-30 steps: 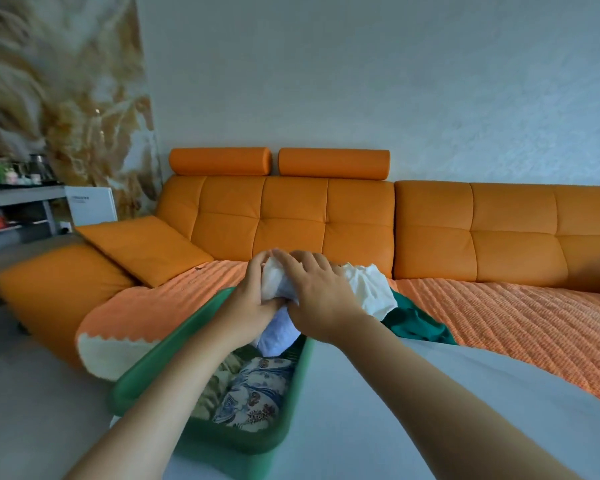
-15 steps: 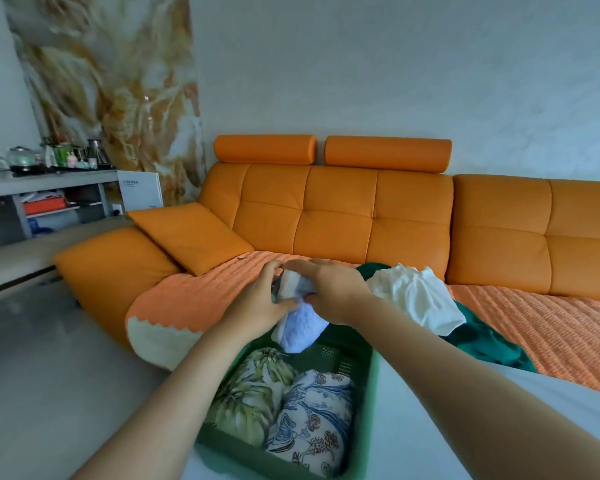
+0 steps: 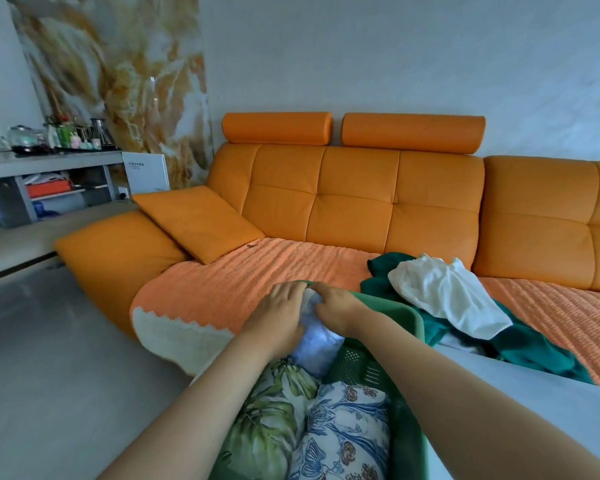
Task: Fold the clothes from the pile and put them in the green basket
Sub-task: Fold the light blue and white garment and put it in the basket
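My left hand [image 3: 278, 315] and my right hand [image 3: 336, 308] both grip a folded pale blue-white garment [image 3: 317, 344], pressed down at the far end of the green basket [image 3: 395, 317]. Inside the basket, nearer to me, lie a folded green leaf-print cloth [image 3: 267, 424] and a folded blue floral cloth [image 3: 343, 434]. The pile sits on the sofa seat to the right of the basket: a dark green garment [image 3: 520, 344] with a white garment [image 3: 447, 299] on top of it.
An orange sofa [image 3: 354, 202] with a ribbed orange cover [image 3: 243, 282] fills the background, with a loose orange cushion [image 3: 194, 220] at its left. A grey shelf unit [image 3: 49, 181] with bottles stands at far left. A pale surface [image 3: 534, 420] lies under my right arm.
Both hands have moved down with the pale garment, from above the basket into its far end. The view has shifted left, so the pile now appears further right.
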